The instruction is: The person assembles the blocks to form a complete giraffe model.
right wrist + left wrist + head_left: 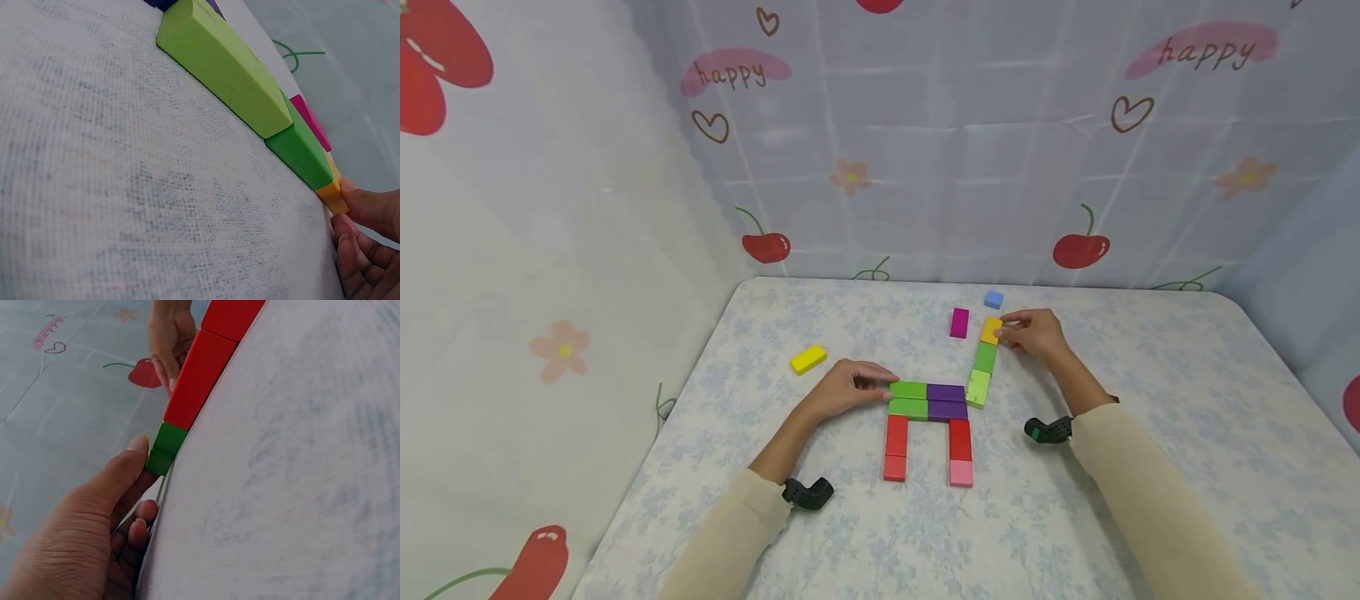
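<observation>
My right hand point(1033, 332) pinches the orange block point(991, 330), the far end of a slanted row. Below it in that row lie a green block point(985, 357) and a lime block point(977, 388). My left hand point(848, 388) has thumb and forefinger at the left end of two stacked-side-by-side green blocks point(908, 400), gripping them there. Two purple blocks point(946, 402) continue those rows to the right. Red blocks point(896, 447) form one leg beneath; a red block point(960, 439) and a pink block point(961, 473) form the other. The right wrist view shows thumb and fingers about the orange block's end.
A yellow block point(808, 359) lies apart on the left. Beyond the rows are a magenta block point(959, 322) and a blue block point(993, 299). The patterned tabletop point(737, 325) ends at a printed curtain point(925, 208) behind.
</observation>
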`<state>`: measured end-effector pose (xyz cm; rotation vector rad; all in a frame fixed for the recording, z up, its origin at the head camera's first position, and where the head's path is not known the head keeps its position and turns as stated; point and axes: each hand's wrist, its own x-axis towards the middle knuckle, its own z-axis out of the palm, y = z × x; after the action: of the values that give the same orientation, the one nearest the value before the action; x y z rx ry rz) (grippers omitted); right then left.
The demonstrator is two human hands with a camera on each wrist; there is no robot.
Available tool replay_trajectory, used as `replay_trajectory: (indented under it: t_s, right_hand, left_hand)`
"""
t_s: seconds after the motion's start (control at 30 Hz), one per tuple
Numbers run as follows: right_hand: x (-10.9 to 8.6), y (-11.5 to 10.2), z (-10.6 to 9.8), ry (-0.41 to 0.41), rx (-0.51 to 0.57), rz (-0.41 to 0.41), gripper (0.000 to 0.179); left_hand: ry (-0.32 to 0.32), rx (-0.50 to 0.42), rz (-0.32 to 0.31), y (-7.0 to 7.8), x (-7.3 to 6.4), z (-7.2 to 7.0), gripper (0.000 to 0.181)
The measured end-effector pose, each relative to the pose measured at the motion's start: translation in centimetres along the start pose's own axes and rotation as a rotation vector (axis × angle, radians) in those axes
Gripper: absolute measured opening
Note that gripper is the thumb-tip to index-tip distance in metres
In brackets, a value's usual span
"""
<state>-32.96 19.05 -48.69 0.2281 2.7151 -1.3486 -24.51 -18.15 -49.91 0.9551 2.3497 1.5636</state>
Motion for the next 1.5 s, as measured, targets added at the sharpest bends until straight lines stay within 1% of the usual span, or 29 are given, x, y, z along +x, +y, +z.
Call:
replay_trajectory:
  t_s: [0.2, 0.33, 0.4, 0.47, 0.53, 0.6, 0.67, 0.73, 0.83, 0.97, 1.03, 1.13, 1.27, 1.4, 1.5]
  right_hand:
    - [-0.1, 0.2, -0.3, -0.020, -0.011, -0.013, 0.043]
    - [-0.1, 0.0, -0.7, -0.030, -0.071, -0.052, 0.057]
    - [0.0, -0.3, -0.9, -0.013, -0.104, -0.102, 0.064]
    - [0.1, -0.8, -1.1, 0.015, -0.143, -0.184, 0.066]
    - [0.3, -1.3, -1.1, 0.032, -0.174, -0.266, 0.063]
    - [0.4, -2.0, -1.0, 0.025, -0.219, -0.347, 0.056]
    - [0.5, -2.6, -0.7, -0.011, -0.279, -0.395, 0.050]
    - [0.6, -3.2, 0.0, -0.060, -0.341, -0.421, 0.047]
    - [0.9, -3.7, 1.2, -0.117, -0.442, -0.445, 0.049]
    - [1.0, -4.2, 2.7, -0.138, -0.529, -0.473, 0.054]
    - [1.1, -4.5, 3.1, -0.133, -0.555, -0.483, 0.055]
    - [1.1, -5.0, 3.4, -0.136, -0.573, -0.490, 0.054]
    - [1.1, -5.4, 3.5, -0.158, -0.559, -0.514, 0.053]
    - [1.1, -5.7, 3.5, -0.175, -0.493, -0.544, 0.055]
    - [1.0, -5.9, 3.3, -0.164, -0.447, -0.535, 0.056]
  left_hand:
    - [-0.001, -0.010, -0.006, 0.1, 0.1, 0.2, 0.029]
    - [-0.007, -0.007, 0.000, 0.0, 0.2, 0.2, 0.029]
    - [0.000, -0.004, -0.003, -0.1, 0.1, 0.1, 0.029]
    - [0.012, 0.002, -0.008, -0.3, 0.0, 0.0, 0.028]
    - [0.022, 0.002, -0.011, -0.4, 0.0, -0.1, 0.028]
    - [0.023, 0.005, -0.004, -0.5, 0.0, -0.1, 0.028]
    - [0.017, 0.002, 0.004, -0.5, 0.0, -0.1, 0.028]
    - [0.011, -0.001, 0.006, -0.5, -0.1, -0.1, 0.028]
    - [0.004, -0.008, 0.001, -0.4, -0.2, 0.0, 0.028]
    - [0.003, -0.009, -0.008, -0.2, -0.1, 0.1, 0.028]
    - [0.005, -0.007, -0.011, -0.5, 0.0, 0.3, 0.028]
    - [0.018, -0.001, -0.012, -1.6, 0.3, 0.6, 0.028]
    - [0.033, 0.016, -0.013, -2.9, 0.5, 0.8, 0.028]
    - [0.028, 0.023, -0.016, -3.3, 0.5, 0.6, 0.028]
    - [0.022, 0.017, -0.014, -3.4, 0.4, 0.5, 0.028]
